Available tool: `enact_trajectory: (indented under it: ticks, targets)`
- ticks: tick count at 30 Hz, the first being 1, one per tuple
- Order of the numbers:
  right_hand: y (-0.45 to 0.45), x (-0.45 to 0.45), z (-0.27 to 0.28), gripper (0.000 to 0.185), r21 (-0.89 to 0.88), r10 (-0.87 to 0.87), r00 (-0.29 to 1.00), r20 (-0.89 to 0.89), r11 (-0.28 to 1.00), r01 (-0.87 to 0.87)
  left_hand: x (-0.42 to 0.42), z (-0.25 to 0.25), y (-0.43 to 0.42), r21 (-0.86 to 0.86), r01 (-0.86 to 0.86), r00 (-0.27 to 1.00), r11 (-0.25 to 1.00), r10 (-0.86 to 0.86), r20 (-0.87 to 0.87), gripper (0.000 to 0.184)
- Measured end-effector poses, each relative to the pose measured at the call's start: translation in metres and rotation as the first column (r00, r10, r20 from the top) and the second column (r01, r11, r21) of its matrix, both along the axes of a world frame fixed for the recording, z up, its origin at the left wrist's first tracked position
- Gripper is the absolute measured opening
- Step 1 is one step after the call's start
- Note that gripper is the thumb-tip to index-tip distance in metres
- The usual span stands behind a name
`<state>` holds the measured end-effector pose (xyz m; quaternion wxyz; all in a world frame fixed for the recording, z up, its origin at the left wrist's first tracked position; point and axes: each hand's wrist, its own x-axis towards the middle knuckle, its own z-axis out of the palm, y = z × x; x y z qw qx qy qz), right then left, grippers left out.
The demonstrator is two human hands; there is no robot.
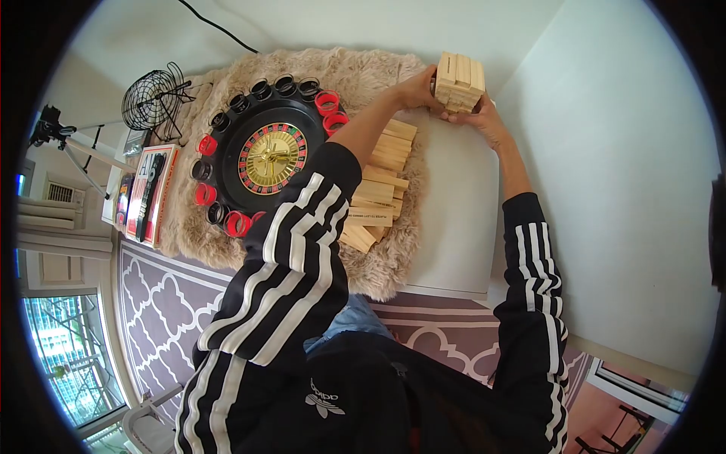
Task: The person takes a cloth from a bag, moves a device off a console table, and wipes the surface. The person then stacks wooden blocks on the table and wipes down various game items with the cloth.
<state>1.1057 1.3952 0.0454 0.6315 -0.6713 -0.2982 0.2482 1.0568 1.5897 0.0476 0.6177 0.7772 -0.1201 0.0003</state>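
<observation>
A tower of stacked wooden blocks (460, 73) stands upright on the white tabletop at the far right, close to the wall. My left hand (418, 89) is closed against its left side, and my right hand (482, 122) holds its lower right side. The fingers behind the tower are partly hidden. Loose wooden blocks (376, 193) lie in a jumbled pile on the beige fur cover, below my left forearm. Some bear printed text, too small to read in full.
A black roulette wheel (272, 157) ringed with red and black shot glasses sits on the fur cover (393, 257). At the left are a wire cage (155, 98), boxes (155, 193) and a tripod (83, 151). The white tabletop (457, 227) ends beside the wall (605, 166).
</observation>
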Motion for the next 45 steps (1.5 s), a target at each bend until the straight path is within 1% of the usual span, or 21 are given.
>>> enact_trajectory:
  ticks: [2, 5, 8, 10, 11, 13, 14, 15, 16, 18, 19, 21, 24, 27, 32, 37, 40, 41, 43, 44, 45]
  targets:
    - [-0.001, -0.003, 0.001, 0.092, 0.008, -0.016, 1.000, -0.015, 1.000, 0.016, 0.000, 0.000, -0.001, -0.026, 0.007, 1.000, 1.000, -0.006, 0.023, 0.093]
    - [0.000, -0.003, 0.001, 0.091, 0.020, -0.032, 0.999, -0.029, 0.999, 0.032, 0.000, 0.001, 0.000, 0.041, -0.020, 0.999, 0.999, 0.019, 0.027, 0.091]
    - [-0.001, -0.007, 0.005, 0.091, 0.010, -0.038, 0.999, -0.021, 0.999, 0.039, -0.002, 0.001, -0.001, -0.024, -0.002, 1.000, 1.000, 0.003, 0.015, 0.089]
    - [0.000, -0.006, 0.005, 0.091, 0.000, -0.040, 0.999, -0.009, 0.999, 0.040, -0.006, 0.003, -0.002, -0.021, -0.016, 0.998, 1.000, 0.015, -0.066, 0.098]
    - [0.000, -0.005, 0.005, 0.094, -0.015, -0.037, 0.999, -0.022, 0.999, 0.036, -0.006, 0.006, -0.003, -0.020, -0.017, 0.998, 1.000, 0.015, -0.059, 0.098]
    - [-0.003, -0.001, 0.002, 0.096, -0.030, -0.031, 0.999, -0.028, 0.999, 0.031, -0.007, 0.011, -0.003, -0.104, 0.165, 0.983, 0.981, -0.172, -0.063, 0.103]
    - [-0.005, 0.001, 0.001, 0.099, -0.083, -0.011, 0.996, 0.090, 0.996, 0.019, -0.008, 0.013, -0.002, -0.101, 0.160, 0.984, 0.982, -0.167, -0.056, 0.103]
    - [-0.004, -0.001, 0.002, 0.102, -0.138, 0.016, 0.979, 0.202, 0.990, 0.012, -0.009, 0.009, 0.001, 0.007, 0.129, 0.991, 0.992, -0.129, 0.014, 0.105]
    - [-0.003, -0.002, 0.004, 0.102, -0.140, 0.020, 0.979, 0.202, 0.990, 0.008, -0.010, 0.005, 0.002, 0.110, 0.091, 0.991, 0.990, -0.101, 0.086, 0.108]
    - [-0.006, -0.003, 0.007, 0.106, -0.250, 0.042, 0.978, 0.207, 0.968, 0.011, -0.006, 0.000, 0.003, 0.104, 0.097, 0.993, 0.990, -0.103, 0.053, 0.110]
    - [-0.007, -0.005, 0.007, 0.106, -0.252, 0.038, 0.978, 0.205, 0.968, 0.015, -0.003, -0.002, 0.003, 0.102, 0.103, 0.994, 0.989, -0.106, 0.022, 0.111]
    - [-0.004, -0.006, 0.008, 0.105, -0.195, 0.007, 0.996, 0.093, 0.981, 0.011, -0.005, -0.001, 0.002, 0.113, 0.098, 0.995, 0.989, -0.101, 0.020, 0.111]
    - [-0.004, -0.007, 0.007, 0.103, -0.160, 0.026, 0.997, 0.073, 0.987, -0.014, -0.012, 0.007, -0.002, 0.105, 0.088, 0.996, 0.991, -0.091, 0.021, 0.110]
    - [-0.004, -0.005, 0.004, 0.101, -0.187, 0.028, 0.991, 0.131, 0.982, -0.003, -0.012, 0.005, -0.002, 0.079, 0.080, 0.996, 0.994, -0.082, 0.019, 0.107]
    - [-0.003, -0.001, -0.001, 0.100, -0.189, 0.033, 0.992, 0.120, 0.982, -0.009, -0.012, 0.001, -0.004, 0.067, 0.061, 0.998, 0.996, -0.062, -0.001, 0.103]
    - [-0.002, 0.004, -0.006, 0.101, -0.194, 0.046, 0.992, 0.115, 0.981, -0.023, -0.016, 0.005, -0.006, 0.146, 0.010, 1.000, 0.989, -0.009, -0.007, 0.101]
    - [-0.006, 0.000, -0.007, 0.105, -0.194, 0.039, 0.995, 0.091, 0.981, -0.020, -0.010, -0.001, -0.003, 0.116, 0.078, 0.994, 0.990, -0.086, 0.062, 0.102]
    - [-0.006, -0.002, -0.005, 0.108, -0.212, 0.045, 0.989, 0.142, 0.977, -0.014, -0.010, -0.002, -0.003, 0.120, 0.084, 0.994, 0.989, -0.092, 0.066, 0.102]
    - [-0.009, 0.004, -0.008, 0.111, -0.216, 0.052, 0.977, 0.209, 0.976, -0.005, -0.016, 0.010, 0.007, 0.243, 0.027, 0.997, 0.970, -0.010, -0.074, 0.100]
    - [-0.014, 0.005, -0.021, 0.111, -0.152, -0.049, 0.931, 0.362, 0.982, 0.110, -0.021, 0.015, 0.014, 0.288, 0.011, 0.993, 0.958, 0.024, -0.118, 0.100]
    - [-0.016, -0.002, -0.022, 0.111, -0.111, -0.094, 0.897, 0.432, 0.981, 0.156, -0.027, 0.018, 0.022, 0.355, 0.001, 0.997, 0.935, 0.028, -0.075, 0.096]
